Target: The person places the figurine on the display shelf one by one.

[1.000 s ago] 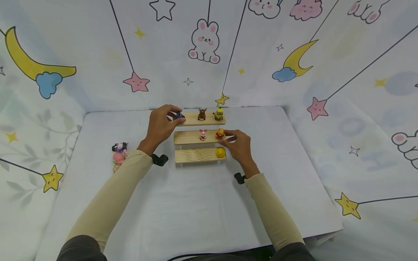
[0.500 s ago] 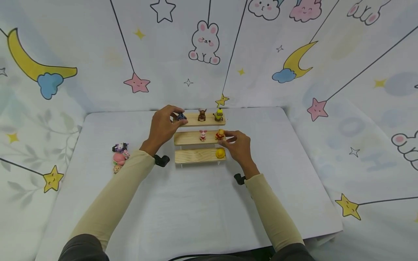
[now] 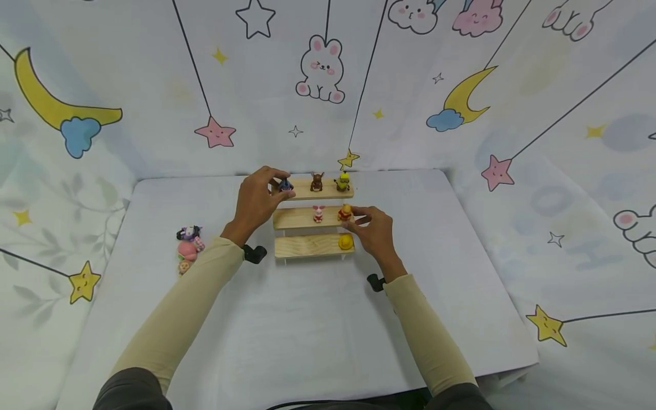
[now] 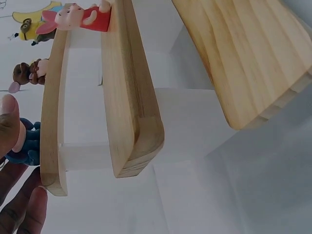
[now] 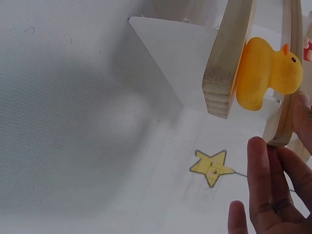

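My left hand (image 3: pixel 256 196) pinches a small blue figurine (image 3: pixel 286 185) at the left end of the top wooden shelf (image 3: pixel 302 193). In the left wrist view the blue figurine (image 4: pixel 30 141) stands on that shelf, thumb over it and other fingers by the shelf end. A brown figurine (image 3: pixel 316 182) and a yellow-green minion figurine (image 3: pixel 343 181) stand farther right. On the middle shelf (image 3: pixel 294 218), my right hand (image 3: pixel 376 228) holds a yellow bear figurine in red (image 3: pixel 345 212) between thumb and forefinger. Beside it is a pink piglet figurine (image 3: pixel 318 213).
A yellow rubber duck (image 5: pixel 265 73) sits at the right end of the lowest shelf (image 3: pixel 307 246). Several small toys, including a purple-and-black figure (image 3: pixel 188 232) and a pink one (image 3: pixel 187 250), lie on the white table (image 3: pixel 307 330) at left. A patterned cloth wall stands behind.
My left hand has shifted slightly right along the top shelf with the blue figurine, whose face now shows more. The right hand stays at the bear figurine.
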Action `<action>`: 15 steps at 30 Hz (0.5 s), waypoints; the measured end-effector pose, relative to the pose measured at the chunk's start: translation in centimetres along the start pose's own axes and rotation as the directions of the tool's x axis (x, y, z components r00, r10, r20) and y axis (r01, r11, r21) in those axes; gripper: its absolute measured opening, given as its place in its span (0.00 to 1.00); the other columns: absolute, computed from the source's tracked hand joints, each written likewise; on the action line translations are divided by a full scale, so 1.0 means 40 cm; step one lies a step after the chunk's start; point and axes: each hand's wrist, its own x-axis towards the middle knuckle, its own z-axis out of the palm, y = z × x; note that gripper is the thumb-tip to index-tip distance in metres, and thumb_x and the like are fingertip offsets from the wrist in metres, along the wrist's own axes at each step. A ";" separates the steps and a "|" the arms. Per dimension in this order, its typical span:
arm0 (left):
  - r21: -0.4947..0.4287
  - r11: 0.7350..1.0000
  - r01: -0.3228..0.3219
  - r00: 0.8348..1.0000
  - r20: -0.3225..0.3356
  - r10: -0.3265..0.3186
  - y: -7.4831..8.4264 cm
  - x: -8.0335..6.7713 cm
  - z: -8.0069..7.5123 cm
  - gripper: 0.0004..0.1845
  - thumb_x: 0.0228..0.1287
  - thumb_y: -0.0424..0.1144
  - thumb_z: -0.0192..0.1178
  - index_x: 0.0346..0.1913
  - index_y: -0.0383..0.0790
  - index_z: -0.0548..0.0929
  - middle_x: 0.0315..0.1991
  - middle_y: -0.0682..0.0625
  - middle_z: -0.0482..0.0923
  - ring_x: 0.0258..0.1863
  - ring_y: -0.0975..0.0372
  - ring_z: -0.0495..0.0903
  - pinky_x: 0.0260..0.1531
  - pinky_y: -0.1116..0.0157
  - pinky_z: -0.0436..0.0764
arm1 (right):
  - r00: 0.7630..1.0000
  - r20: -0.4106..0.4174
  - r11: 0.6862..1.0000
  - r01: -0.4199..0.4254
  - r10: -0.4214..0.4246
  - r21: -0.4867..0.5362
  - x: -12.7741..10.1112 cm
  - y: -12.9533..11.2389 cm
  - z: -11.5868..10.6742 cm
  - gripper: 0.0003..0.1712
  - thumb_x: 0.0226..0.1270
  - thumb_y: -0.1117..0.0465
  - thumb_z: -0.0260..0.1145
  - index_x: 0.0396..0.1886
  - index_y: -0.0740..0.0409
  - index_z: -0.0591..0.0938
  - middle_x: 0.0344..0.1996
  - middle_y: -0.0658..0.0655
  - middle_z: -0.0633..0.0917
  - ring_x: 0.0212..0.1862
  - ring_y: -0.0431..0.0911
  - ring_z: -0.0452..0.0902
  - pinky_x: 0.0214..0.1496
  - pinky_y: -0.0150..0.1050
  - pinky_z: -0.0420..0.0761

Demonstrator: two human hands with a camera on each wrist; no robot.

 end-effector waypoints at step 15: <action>0.068 0.998 -0.002 0.999 -0.032 0.004 -0.010 -0.020 -0.014 0.28 0.60 0.45 0.81 0.62 0.42 0.87 0.54 0.43 0.88 0.46 0.51 0.87 0.42 0.52 0.85 | 1.000 -0.003 1.000 -0.012 0.012 0.014 -0.002 -0.004 0.001 0.28 0.61 0.54 0.83 0.61 0.55 0.89 0.53 0.59 0.89 0.48 0.53 0.89 0.49 0.50 0.89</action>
